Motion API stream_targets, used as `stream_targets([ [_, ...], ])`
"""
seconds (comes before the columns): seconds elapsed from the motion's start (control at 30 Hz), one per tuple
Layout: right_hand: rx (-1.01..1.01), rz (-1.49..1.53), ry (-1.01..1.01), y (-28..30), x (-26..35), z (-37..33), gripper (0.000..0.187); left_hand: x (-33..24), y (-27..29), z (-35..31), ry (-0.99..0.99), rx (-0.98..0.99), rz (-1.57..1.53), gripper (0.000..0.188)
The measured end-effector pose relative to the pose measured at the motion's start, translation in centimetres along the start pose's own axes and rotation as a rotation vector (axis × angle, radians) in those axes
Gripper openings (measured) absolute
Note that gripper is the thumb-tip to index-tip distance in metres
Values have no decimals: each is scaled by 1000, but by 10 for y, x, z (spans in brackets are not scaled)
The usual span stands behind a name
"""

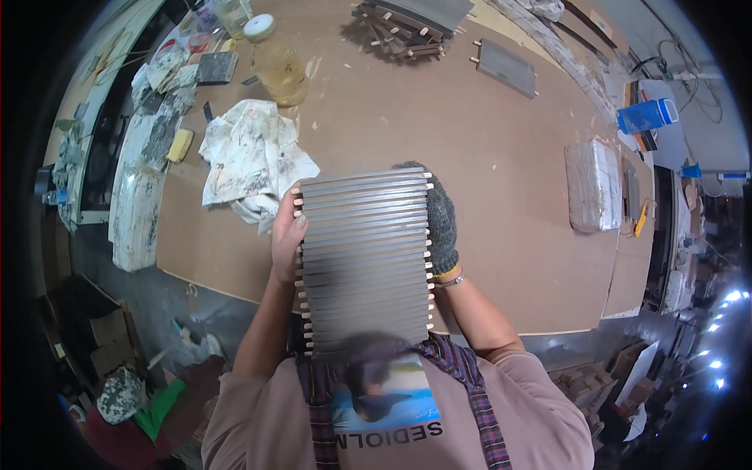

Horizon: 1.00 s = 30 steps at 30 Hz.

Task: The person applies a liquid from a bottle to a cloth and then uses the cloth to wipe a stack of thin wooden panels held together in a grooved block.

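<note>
Close to my chest, over the table's near edge, I hold a tall stack of grey panels (366, 251). Short light wooden dowels stick out along both of its sides. My left hand (288, 235), bare, presses against the left side with its fingers around the edge. On the opposite side, my right hand (443, 223) wears a dark grey knit glove and grips the stack; most of its fingers are hidden behind the panels. A crumpled, stained white cloth (254, 157) lies just beyond my left hand.
The brown tabletop (509, 251) bears a loose pile of similar panels (403, 35) at the far side and a single panel (507, 68) beside it. At left stand a lidded jar (278, 70) and a yellow sponge (180, 146). A wrapped block (593, 186) and blue bottle (647, 116) are right.
</note>
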State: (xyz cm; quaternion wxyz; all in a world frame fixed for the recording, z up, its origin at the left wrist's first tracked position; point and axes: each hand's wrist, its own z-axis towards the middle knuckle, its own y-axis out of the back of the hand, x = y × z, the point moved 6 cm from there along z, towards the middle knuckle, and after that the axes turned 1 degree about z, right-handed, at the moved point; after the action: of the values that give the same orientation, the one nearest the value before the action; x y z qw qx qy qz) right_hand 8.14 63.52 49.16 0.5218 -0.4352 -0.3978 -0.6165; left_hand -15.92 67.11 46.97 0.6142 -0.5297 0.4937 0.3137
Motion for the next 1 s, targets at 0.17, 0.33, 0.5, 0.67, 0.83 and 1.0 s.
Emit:
stream_targets([
  [0.17, 49, -44, 54, -9, 15, -19, 36, -13, -1, -36, 0, -46, -28, 66],
  [0.33, 112, -77, 121, -24, 28, -33, 36, -22, 7, -73, -67, -96, -193, 65],
  [0.5, 146, -112, 169, -32, 39, -45, 37, -29, 11, -100, -107, -141, -225, 62],
  [0.67, 109, -174, 218, -21, 47, -45, 38, -31, -1, -98, -100, -137, -222, 63],
  [0.83, 19, -177, 190, -4, 45, -38, 38, -18, -7, -70, -43, -86, -179, 62],
  [1.0, -101, 222, -107, 12, 18, -22, 40, -12, -17, -27, -1, -10, -159, 62],
])
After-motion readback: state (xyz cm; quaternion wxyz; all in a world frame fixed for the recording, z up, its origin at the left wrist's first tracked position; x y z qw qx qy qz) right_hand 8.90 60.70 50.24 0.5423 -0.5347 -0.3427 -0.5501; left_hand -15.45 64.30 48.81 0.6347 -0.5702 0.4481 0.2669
